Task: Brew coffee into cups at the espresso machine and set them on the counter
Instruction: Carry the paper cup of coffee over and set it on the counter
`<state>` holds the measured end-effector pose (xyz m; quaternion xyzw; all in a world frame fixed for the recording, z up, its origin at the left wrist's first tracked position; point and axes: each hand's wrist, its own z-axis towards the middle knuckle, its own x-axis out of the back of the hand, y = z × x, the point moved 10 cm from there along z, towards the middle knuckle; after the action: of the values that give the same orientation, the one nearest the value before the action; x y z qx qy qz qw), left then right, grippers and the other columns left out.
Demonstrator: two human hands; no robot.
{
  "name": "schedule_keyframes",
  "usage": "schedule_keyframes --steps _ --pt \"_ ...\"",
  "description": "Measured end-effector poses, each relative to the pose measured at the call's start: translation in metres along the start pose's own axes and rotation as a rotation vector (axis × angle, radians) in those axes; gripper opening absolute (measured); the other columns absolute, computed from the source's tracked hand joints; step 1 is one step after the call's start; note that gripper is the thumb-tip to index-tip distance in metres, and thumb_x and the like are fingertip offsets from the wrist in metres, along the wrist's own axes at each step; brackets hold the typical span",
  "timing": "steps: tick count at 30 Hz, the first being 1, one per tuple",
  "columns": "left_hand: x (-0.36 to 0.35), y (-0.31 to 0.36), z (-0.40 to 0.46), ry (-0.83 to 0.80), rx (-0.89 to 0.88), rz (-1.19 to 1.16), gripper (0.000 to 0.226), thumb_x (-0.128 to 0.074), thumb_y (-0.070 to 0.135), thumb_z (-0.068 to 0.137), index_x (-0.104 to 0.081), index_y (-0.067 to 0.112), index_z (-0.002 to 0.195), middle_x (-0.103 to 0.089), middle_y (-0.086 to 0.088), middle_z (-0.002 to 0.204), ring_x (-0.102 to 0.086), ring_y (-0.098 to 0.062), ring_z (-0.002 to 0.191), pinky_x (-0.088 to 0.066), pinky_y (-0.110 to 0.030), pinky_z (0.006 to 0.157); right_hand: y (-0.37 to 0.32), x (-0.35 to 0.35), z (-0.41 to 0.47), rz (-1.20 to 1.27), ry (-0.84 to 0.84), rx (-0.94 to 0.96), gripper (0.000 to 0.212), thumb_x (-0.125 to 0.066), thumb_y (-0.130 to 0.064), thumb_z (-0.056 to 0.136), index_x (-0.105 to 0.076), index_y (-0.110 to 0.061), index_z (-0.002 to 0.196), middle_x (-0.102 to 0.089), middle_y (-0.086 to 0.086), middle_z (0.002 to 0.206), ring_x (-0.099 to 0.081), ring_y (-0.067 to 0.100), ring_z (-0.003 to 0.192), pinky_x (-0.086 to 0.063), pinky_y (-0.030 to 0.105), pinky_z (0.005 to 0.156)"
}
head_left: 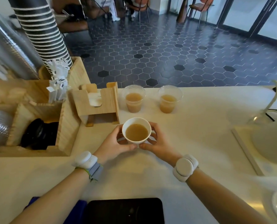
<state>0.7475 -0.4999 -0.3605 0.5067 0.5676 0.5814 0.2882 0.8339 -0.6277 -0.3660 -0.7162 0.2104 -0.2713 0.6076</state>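
Observation:
A white paper cup [136, 121] filled with light brown coffee is held over the pale counter [199, 143]. My left hand [114, 143] wraps its left side and my right hand [158, 143] wraps its right side, thumbs nearly meeting at the front. Behind it, near the counter's far edge, stand two clear plastic cups: the left clear cup [133, 98] and the right clear cup [169, 99], each about half full of the same pale coffee. The espresso machine is not in view.
A wooden napkin holder [100, 105] stands just left of the cups. A wooden organiser [66, 126] with black lids, stirrers and a tall stack of paper cups [40, 29] fills the left. A black pad [126, 210] lies at the near edge, a white lamp [270, 143] at right.

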Motion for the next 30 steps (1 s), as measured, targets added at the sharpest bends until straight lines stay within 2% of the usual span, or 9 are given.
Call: schedule_keyframes --steps 4,7,10,13,19,23,25,27,30 --pt "-0.005 -0.003 -0.002 -0.009 0.001 -0.034 0.073 -0.086 0.016 0.068 -0.045 0.031 0.126 -0.058 0.010 0.127 -0.055 -0.002 0.117 -0.046 -0.008 0.083 -0.006 0.001 -0.005 -0.069 0.013 0.014 0.072 -0.082 -0.022 0.070 -0.040 -0.038 0.126 -0.051 -0.006 0.129 -0.050 0.008 0.123 -0.043 0.034 0.106" --pt "-0.008 -0.005 -0.004 -0.020 0.007 -0.033 0.081 -0.086 0.024 0.069 -0.040 0.030 0.135 -0.055 0.012 0.130 -0.051 -0.003 0.122 -0.046 -0.008 0.085 -0.014 0.000 -0.011 -0.113 0.014 0.031 0.078 -0.081 -0.029 0.070 -0.035 -0.035 0.133 -0.049 -0.007 0.134 -0.049 0.009 0.125 -0.042 0.036 0.106" --pt "-0.006 -0.006 -0.009 -0.031 0.024 -0.052 0.090 -0.087 0.030 0.066 -0.034 0.033 0.140 -0.048 0.012 0.138 -0.047 -0.004 0.125 -0.046 -0.014 0.089 -0.021 0.002 -0.018 -0.117 0.013 0.017 0.090 -0.082 -0.031 0.069 -0.026 -0.035 0.139 -0.044 -0.008 0.139 -0.045 0.011 0.127 -0.040 0.033 0.105" --pt "0.002 -0.002 -0.022 -0.039 0.034 -0.102 0.100 -0.087 0.034 0.063 -0.027 0.039 0.143 -0.035 0.012 0.147 -0.042 -0.007 0.130 -0.045 -0.023 0.095 -0.037 0.007 -0.026 -0.118 0.005 0.024 0.097 -0.079 -0.043 0.062 -0.021 -0.039 0.139 -0.038 -0.008 0.143 -0.041 0.011 0.129 -0.035 0.029 0.103" --pt "0.035 0.021 -0.059 0.079 0.003 -0.124 0.083 -0.082 0.041 0.065 -0.036 0.053 0.133 -0.034 0.027 0.139 -0.042 0.008 0.120 -0.045 -0.003 0.074 -0.088 0.008 -0.043 -0.111 0.032 0.160 0.088 -0.075 -0.043 0.063 -0.026 -0.044 0.136 -0.039 -0.015 0.141 -0.041 0.007 0.129 -0.034 0.029 0.106" --pt "0.064 0.038 -0.092 0.124 -0.026 -0.108 0.077 -0.077 0.049 0.069 -0.034 0.066 0.130 -0.032 0.051 0.128 -0.041 0.018 0.118 -0.040 -0.014 0.081 -0.119 -0.020 -0.054 -0.111 -0.002 0.251 0.078 -0.073 -0.043 0.065 -0.031 -0.048 0.130 -0.041 -0.018 0.140 -0.043 0.009 0.130 -0.037 0.036 0.109" --pt "0.086 0.046 -0.119 0.166 -0.058 -0.077 0.076 -0.077 0.053 0.071 -0.031 0.069 0.130 -0.029 0.050 0.132 -0.041 0.017 0.119 -0.039 -0.022 0.090 -0.136 -0.050 -0.061 -0.127 -0.047 0.288 0.076 -0.071 -0.044 0.066 -0.030 -0.049 0.130 -0.039 -0.014 0.142 -0.041 0.012 0.131 -0.037 0.039 0.109" --pt "0.098 0.053 -0.135 0.187 -0.076 -0.060 0.080 -0.075 0.058 0.068 -0.030 0.065 0.133 -0.028 0.042 0.141 -0.041 0.013 0.123 -0.038 -0.028 0.098 -0.143 -0.065 -0.063 -0.134 -0.063 0.301 0.077 -0.072 -0.042 0.069 -0.030 -0.047 0.133 -0.039 -0.014 0.142 -0.043 0.010 0.129 -0.039 0.036 0.108" --pt "0.131 0.060 -0.180 0.246 -0.108 -0.074 0.077 -0.074 0.054 0.069 -0.031 0.063 0.133 -0.031 0.043 0.140 -0.042 0.016 0.121 -0.039 -0.021 0.094 -0.162 -0.109 -0.074 -0.142 -0.116 0.348 0.080 -0.073 -0.040 0.073 -0.029 -0.043 0.139 -0.041 -0.024 0.135 -0.046 -0.001 0.122 -0.041 0.025 0.100"
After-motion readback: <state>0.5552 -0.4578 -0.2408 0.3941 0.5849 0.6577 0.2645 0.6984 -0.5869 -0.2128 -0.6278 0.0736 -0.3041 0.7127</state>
